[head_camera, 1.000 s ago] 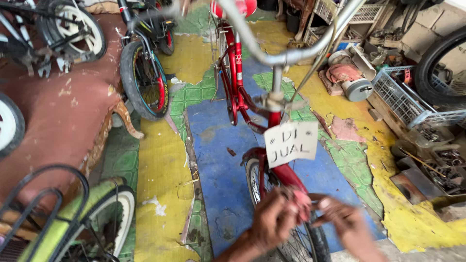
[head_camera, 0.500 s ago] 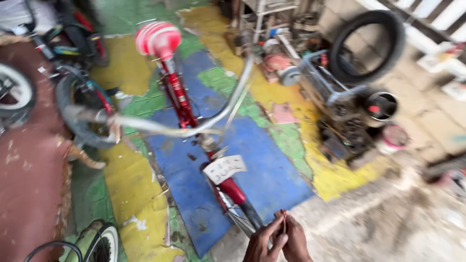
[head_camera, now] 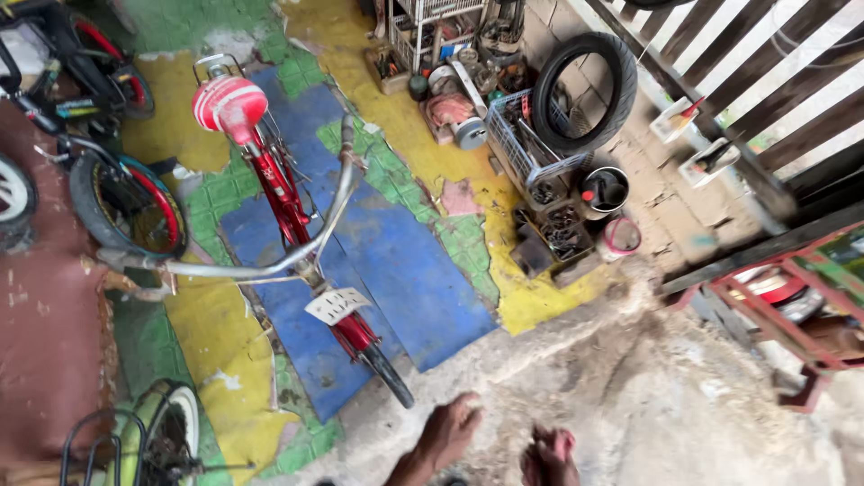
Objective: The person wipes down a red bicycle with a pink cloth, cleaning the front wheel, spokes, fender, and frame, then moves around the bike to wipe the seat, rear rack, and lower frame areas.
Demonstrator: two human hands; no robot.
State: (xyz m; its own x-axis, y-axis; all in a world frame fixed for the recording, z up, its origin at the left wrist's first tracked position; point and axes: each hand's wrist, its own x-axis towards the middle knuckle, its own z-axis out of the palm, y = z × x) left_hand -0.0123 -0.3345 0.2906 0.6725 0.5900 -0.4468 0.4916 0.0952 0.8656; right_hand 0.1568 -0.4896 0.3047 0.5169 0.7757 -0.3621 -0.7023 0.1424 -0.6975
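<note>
A small red bicycle (head_camera: 281,187) stands on the painted floor ahead of me, with a red-and-white striped seat (head_camera: 230,103), a grey handlebar (head_camera: 335,211) and a white card (head_camera: 336,306) hanging above its front wheel (head_camera: 389,375). At the bottom edge my left hand (head_camera: 448,434) hovers over bare concrete, fingers curled, just right of the front wheel and apart from it. My right hand (head_camera: 549,457) is beside it, closed around what looks like a small reddish thing (head_camera: 559,441); blur hides what it is.
Other bicycles (head_camera: 126,205) crowd the left side, and a green one's wheel (head_camera: 169,434) sits bottom left. A black tyre (head_camera: 585,90), a wire basket (head_camera: 520,144), tubs of parts (head_camera: 605,191) and a red metal frame (head_camera: 776,317) line the right, under a slatted fence.
My view has pulled back and up from the bicycle. My hands have come away from the front wheel, moved right over the concrete and drawn apart.
</note>
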